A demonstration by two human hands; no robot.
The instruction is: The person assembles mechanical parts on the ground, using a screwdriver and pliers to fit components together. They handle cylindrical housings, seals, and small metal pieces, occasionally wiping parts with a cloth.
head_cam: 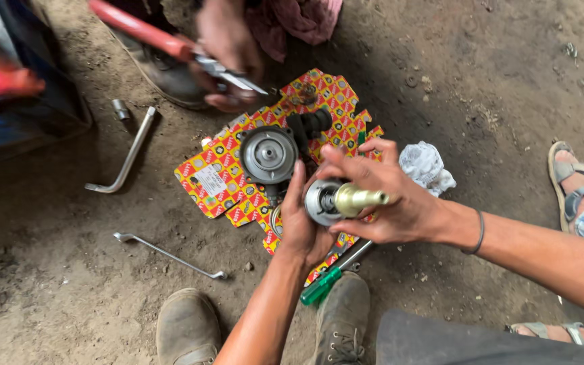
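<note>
Brass-tipped round part point(336, 200) is gripped by both hands just below-right of the grey hub point(268, 155) (on patterned cardboard point(221, 182)): left hand point(303, 226) cupped beneath, right hand point(380, 196) closed around the stem.

I count two bent metal wrenches point(126, 157) point(169, 255), one green-handled screwdriver point(321, 288), one small socket point(120, 109), one flattened patterned carton point(219, 177), one crumpled white rag point(424, 166), and two round metal parts point(268, 155) point(324, 201).

Bare dirt floor point(69, 270). Flattened red-yellow carton point(217, 182) at centre; bent bar point(128, 157), thin rod point(169, 255), socket point(120, 108) toward left edge. Crumpled white rag point(426, 165) just right of the carton.
</note>
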